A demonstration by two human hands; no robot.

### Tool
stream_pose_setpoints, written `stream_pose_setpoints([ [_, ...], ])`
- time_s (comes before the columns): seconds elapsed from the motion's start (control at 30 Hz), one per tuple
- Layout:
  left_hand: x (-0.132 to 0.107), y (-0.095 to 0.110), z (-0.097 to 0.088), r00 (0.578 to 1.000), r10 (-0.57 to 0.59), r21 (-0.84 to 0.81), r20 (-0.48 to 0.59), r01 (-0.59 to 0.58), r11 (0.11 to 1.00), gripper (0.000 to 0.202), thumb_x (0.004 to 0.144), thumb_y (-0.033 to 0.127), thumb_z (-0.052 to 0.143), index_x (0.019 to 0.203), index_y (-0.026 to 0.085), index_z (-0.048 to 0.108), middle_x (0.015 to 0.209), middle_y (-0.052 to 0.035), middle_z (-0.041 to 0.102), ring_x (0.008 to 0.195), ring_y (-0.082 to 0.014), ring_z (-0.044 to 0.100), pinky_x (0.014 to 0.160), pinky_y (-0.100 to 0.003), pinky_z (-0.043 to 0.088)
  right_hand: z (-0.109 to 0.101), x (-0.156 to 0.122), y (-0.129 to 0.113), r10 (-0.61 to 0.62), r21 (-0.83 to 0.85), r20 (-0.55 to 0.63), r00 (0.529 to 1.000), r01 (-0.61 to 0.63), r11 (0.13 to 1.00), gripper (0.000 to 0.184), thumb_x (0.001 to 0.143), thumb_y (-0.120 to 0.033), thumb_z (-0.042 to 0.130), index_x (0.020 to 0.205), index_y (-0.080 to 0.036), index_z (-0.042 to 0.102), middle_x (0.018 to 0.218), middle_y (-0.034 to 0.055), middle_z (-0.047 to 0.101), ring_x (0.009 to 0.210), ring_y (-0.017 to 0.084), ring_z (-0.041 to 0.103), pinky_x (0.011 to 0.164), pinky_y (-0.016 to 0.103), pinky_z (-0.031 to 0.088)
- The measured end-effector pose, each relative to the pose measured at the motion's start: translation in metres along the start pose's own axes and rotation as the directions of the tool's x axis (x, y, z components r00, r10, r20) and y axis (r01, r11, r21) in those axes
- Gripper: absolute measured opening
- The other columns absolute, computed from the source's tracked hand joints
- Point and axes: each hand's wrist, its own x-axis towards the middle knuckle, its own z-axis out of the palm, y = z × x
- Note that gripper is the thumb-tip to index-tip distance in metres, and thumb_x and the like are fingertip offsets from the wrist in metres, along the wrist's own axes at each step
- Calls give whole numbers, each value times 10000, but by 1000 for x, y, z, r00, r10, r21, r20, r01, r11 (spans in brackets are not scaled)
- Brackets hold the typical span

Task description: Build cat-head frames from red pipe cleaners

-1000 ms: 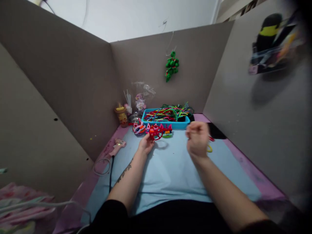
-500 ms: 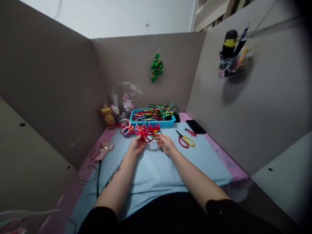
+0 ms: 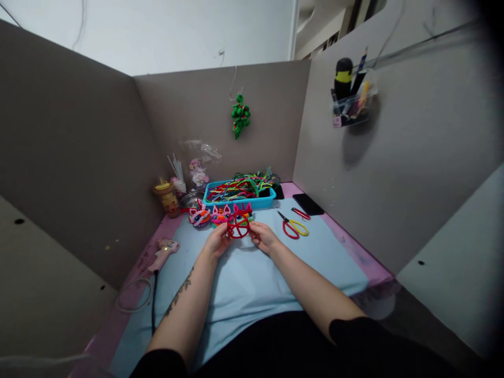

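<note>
Bench (image 3: 271, 283): blue tray (image 3: 255, 203) w/ colored stems (image 3: 240, 191) at back; 3 bright figures (image 3: 220, 217) btwn it & me; scissors (image 3: 286, 219), phone (image 3: 307, 204) to R, glue gun (image 3: 164, 254) to L | red spoked ring (image 3: 238, 226): over bench, partly covers R-most fig., ~upright, face twd me; round, can't tell long axis | my L hand (image 3: 218, 241) & R hand (image 3: 265, 237): fingers clamped on opp. sides of rim

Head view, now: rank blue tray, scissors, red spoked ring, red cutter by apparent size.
1. Blue tray
2. Scissors and red spoked ring: too close to rank
3. Red cutter
</note>
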Motion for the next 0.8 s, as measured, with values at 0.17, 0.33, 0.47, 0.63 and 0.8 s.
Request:
stream_pose_setpoints([
  [0.17, -1, 0, 0, 1000, 0, 26, -1, 0, 1000, 93, 769, 171, 657, 847, 123, 671, 724, -30, 686, 567, -94, 596, 503, -182, 478, -3, 0, 1, -15, 30, 7, 1000, 14, 999, 275, 539, -282, 780, 661, -165, 564, 483, -68, 455, 415, 40, 353, 337, 157, 152],
  [0.33, 0, 2, -1, 1000, -16, 35, -9, 17, 999, 93, 779, 163, 645, 858, 126, 677, 718, -30, 695, 552, -86, 603, 511, -176, 487, -4, 1, 1, -28, 49, 31, 999, 27, 998, 238, 550, -245, 774, 629, -165, 565, 476, -62, 458, 411, 42, 346, 346, 164, 160],
  [0.47, 0, 1, -2, 1000, -21, 42, -2, 21, 999, 74, 781, 165, 643, 839, 133, 675, 704, -29, 689, 557, -93, 608, 524, -185, 491, -5, 1, 1, -53, 74, 46, 998, 50, 996, 227, 562, -236, 770, 615, -167, 561, 481, -56, 463, 408, 39, 323, 356, 168, 169],
  [0.63, -2, 2, -1, 1000, 6, 93, 4, -6, 996, 80, 792, 181, 622, 834, 141, 677, 737, -41, 688, 580, -107, 601, 532, -204, 485, -6, 4, 4, -73, 102, 36, 997, 69, 992, 231, 577, -229, 762, 615, -166, 543, 482, -59, 456, 397, 35, 308, 355, 167, 172],
  [0.8, -3, 3, 3, 997, 79, 220, 12, -80, 972, 158, 747, 273, 675, 843, 148, 670, 829, -77, 679, 670, -150, 615, 577, -255, 500, -9, 7, 6, -91, 132, 7, 996, 89, 987, 257, 594, -236, 755, 637, -180, 508, 518, -56, 471, 428, 51, 363, 350, 164, 178],
])
